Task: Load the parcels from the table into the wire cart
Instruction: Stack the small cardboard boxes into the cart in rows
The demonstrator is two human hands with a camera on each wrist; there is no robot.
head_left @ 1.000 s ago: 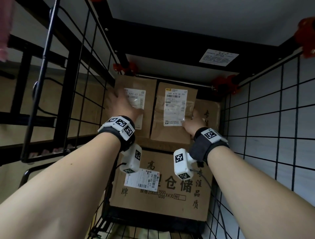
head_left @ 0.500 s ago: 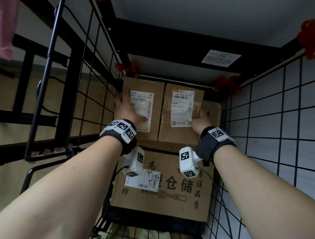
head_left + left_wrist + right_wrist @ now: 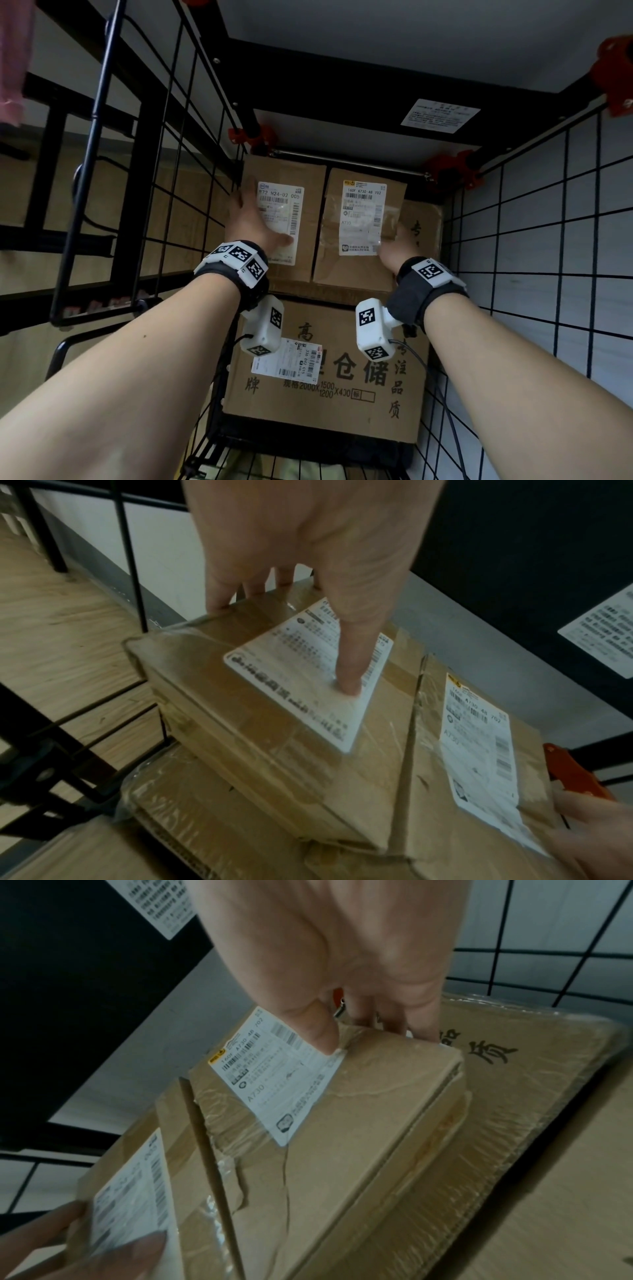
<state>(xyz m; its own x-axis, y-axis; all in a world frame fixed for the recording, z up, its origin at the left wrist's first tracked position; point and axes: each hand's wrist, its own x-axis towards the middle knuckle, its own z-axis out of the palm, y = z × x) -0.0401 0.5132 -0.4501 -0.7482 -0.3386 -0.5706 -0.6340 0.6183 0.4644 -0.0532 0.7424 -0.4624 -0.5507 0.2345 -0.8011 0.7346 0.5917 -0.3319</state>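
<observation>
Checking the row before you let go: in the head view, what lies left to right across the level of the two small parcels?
Left wire wall → left hand → left parcel → right parcel → right wire wall.
</observation>
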